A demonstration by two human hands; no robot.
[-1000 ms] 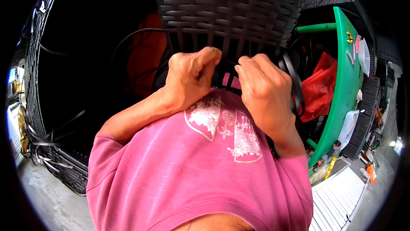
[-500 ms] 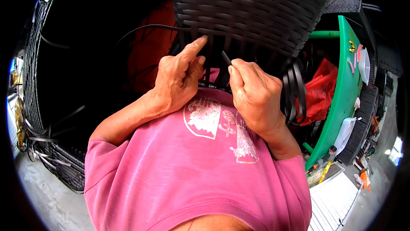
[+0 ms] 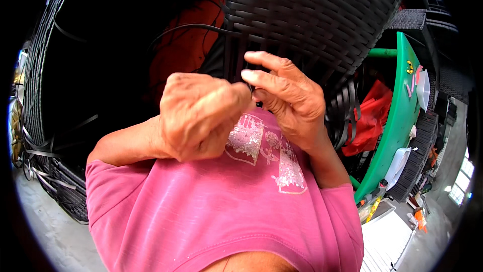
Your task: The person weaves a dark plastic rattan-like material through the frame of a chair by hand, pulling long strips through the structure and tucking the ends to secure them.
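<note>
Before my chest, just below a dark woven panel (image 3: 307,15), my two hands meet. My left hand (image 3: 201,113) is closed in a fist with its back toward me. A thin black strip (image 3: 249,87) shows at its fingertips; most of it is hidden by the hands. My right hand (image 3: 294,96) has its index and middle fingers stretched out and apart, with the thumb beside the left fingertips. Unwoven flat strands hang from the panel's lower edge behind the hands. One long black strand (image 3: 196,25) curves out from the panel to the left.
On the right stands a green board (image 3: 395,116) with small tools and white trays along it. A red plastic bag (image 3: 370,121) and a bundle of loose dark strips (image 3: 344,108) lie between it and me. Another dark woven piece (image 3: 43,81) rises at the left.
My left hand has turned from pointing at the panel into a fist. My right hand has loosened from its pinch on the strip, and its fingers have spread. The view has shifted slightly.
</note>
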